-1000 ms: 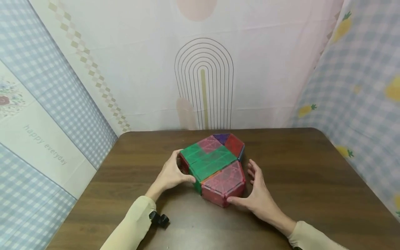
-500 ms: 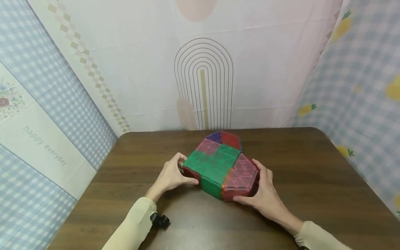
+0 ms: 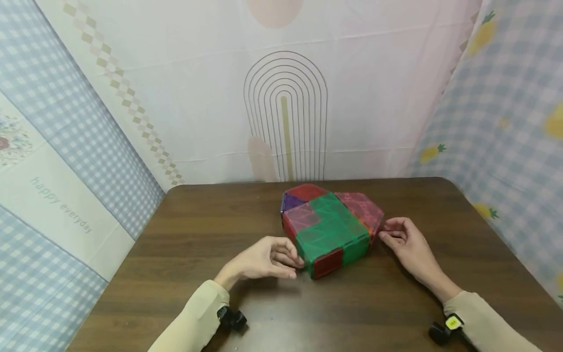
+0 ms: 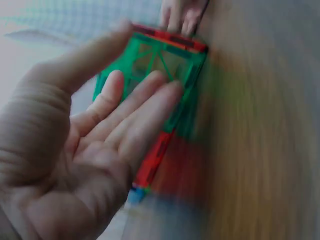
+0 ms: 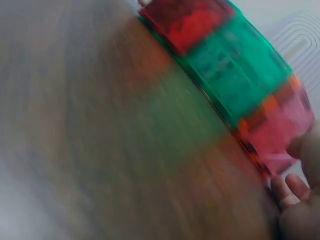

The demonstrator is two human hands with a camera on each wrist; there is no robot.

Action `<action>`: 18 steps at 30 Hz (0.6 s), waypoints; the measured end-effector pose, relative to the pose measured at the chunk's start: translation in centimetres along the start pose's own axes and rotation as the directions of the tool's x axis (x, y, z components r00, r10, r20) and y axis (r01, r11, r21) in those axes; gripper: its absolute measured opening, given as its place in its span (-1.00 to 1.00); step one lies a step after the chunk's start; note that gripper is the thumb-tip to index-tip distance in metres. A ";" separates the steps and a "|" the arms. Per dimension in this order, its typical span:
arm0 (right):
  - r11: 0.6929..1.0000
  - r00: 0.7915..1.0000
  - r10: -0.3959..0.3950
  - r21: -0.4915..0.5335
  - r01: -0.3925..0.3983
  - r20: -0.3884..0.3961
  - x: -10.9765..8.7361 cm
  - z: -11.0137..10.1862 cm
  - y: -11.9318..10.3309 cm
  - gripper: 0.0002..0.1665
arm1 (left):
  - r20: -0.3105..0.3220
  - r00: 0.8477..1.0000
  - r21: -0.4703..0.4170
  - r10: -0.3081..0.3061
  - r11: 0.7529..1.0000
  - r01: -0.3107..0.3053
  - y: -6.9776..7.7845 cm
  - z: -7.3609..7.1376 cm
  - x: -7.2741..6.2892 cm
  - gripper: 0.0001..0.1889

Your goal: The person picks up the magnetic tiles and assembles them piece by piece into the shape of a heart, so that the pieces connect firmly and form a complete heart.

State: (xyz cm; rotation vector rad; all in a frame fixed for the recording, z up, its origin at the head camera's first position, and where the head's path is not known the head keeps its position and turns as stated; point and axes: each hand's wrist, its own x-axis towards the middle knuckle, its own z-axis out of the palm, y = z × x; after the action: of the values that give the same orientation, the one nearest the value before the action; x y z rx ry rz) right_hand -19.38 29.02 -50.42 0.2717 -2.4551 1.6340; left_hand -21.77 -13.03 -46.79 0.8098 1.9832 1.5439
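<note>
A low box built of translucent magnetic tiles (image 3: pixel 334 227) lies on the table, roughly heart-shaped from above. Green tiles fill its middle, pink tiles (image 3: pixel 358 208) its right lobe, and red, purple and pink ones its left side. A red tile (image 3: pixel 328 263) shows on the near wall. My left hand (image 3: pixel 268 259) is beside the near left corner, fingers loosely bent and nothing between them; its palm shows in the left wrist view. At the right corner of the pink lobe, my right hand (image 3: pixel 409 249) has its relaxed fingertips right at the edge.
The brown wooden table (image 3: pixel 198 215) reaches back to a white patterned cloth (image 3: pixel 211 122). Checked cloths hang at both sides. A black wrist camera (image 3: pixel 231 319) sits on the left sleeve and another (image 3: pixel 440 334) on the right.
The tile box has turned counterclockwise, its pink lobe going from front right to back right. My left hand has shifted right and nearer; my right hand has moved right with the pink lobe.
</note>
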 end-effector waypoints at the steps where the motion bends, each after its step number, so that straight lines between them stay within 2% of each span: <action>1: 1.000 1.000 -0.002 -0.009 0.002 -0.020 -0.1 0.1 -0.1 -0.48 | -0.064 0.998 0.053 0.017 0.998 -0.013 0.1 0.2 0.2 -0.68; 2: 1.000 0.999 -0.007 -0.016 0.006 -0.033 -0.2 0.3 -0.2 -0.51 | -0.150 0.988 0.124 0.037 0.992 -0.019 0.1 0.4 0.4 -0.67; 3: 1.000 0.999 -0.009 -0.010 0.009 -0.036 -0.4 0.6 -0.5 -0.53 | -0.251 0.966 0.194 0.053 0.981 -0.004 0.1 0.4 0.6 -0.62; 4: 1.000 1.000 -0.008 0.005 0.009 -0.029 -0.6 0.8 -0.7 -0.52 | -0.355 0.932 0.257 0.070 0.966 0.025 0.0 0.4 0.8 -0.56; 6: 0.999 1.000 -0.001 0.041 0.001 -0.002 -1.0 1.4 -1.2 -0.45 | -0.522 0.849 0.299 0.080 0.950 0.094 -0.4 0.3 1.2 -0.37; 7: 0.999 1.000 0.009 0.045 -0.010 0.018 -1.1 1.5 -1.5 -0.38 | -0.575 0.815 0.302 0.073 0.945 0.128 -0.6 0.2 1.4 -0.25; 8: 0.999 0.999 0.018 0.051 -0.021 0.045 -1.2 1.7 -1.7 -0.31 | -0.605 0.794 0.288 0.058 0.946 0.151 -0.8 0.1 1.5 -0.12; 9: 0.998 0.997 0.024 0.049 -0.028 0.077 -1.2 1.9 -1.7 -0.23 | -0.620 0.783 0.266 0.040 0.950 0.162 -1.1 0.1 1.5 0.01; 10: 0.998 0.994 0.034 0.050 -0.040 0.109 -1.2 2.1 -1.8 -0.15 | -0.626 0.779 0.247 0.030 0.955 0.162 -1.3 0.0 1.6 0.12; 12: 0.999 0.984 0.038 0.032 -0.044 0.172 -0.8 2.4 -1.8 0.03 | -0.620 0.784 0.218 0.008 0.962 0.162 -1.6 -0.2 1.7 0.29; 15: 0.999 0.969 0.037 -0.001 -0.038 0.243 0.2 3.3 -1.6 0.29 | -0.605 0.796 0.213 0.015 0.966 0.143 -1.7 -0.3 1.8 0.39; 18: 0.998 0.966 0.030 -0.057 -0.016 0.259 1.3 4.5 -1.5 0.51 | -0.614 0.789 0.207 0.016 0.968 0.141 -1.7 -0.5 1.9 0.40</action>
State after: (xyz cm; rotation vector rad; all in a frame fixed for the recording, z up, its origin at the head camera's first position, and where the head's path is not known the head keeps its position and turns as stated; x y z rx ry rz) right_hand -20.49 24.23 -50.46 0.4793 -2.6971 1.6292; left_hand -23.66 -12.33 -48.40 0.3236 2.6768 1.6876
